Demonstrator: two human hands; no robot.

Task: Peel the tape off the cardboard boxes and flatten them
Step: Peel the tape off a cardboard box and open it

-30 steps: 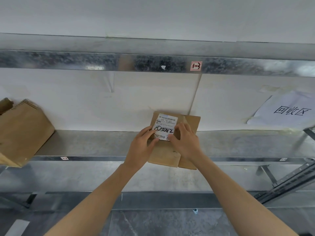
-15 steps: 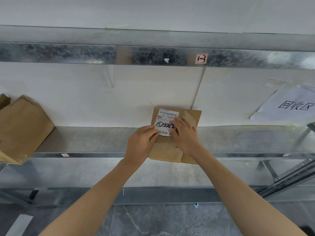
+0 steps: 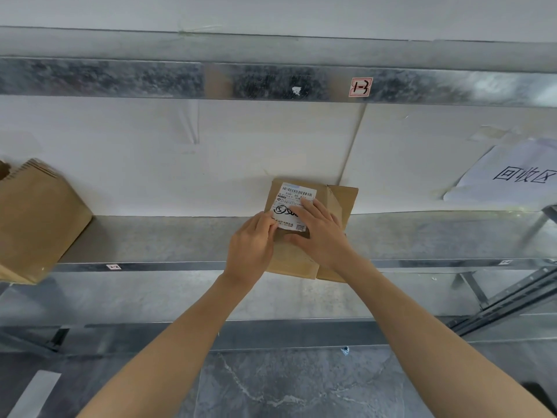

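Observation:
A small brown cardboard box lies on the metal shelf, its near end overhanging the shelf's front edge. A white shipping label with a barcode and black marker writing covers its top. My left hand has its fingers curled at the label's lower left edge, pinching there. My right hand lies flat on the box with straight fingers pressing on the label's right part. An open flap shows at the box's far right.
A larger cardboard box stands at the shelf's left end. A white paper sign with black characters hangs on the wall at right. A metal beam runs overhead. Below are a lower shelf and grey floor.
My left hand's fingers have moved in to the label's lower left edge. My right hand has slid down slightly over the label. The box has not shifted.

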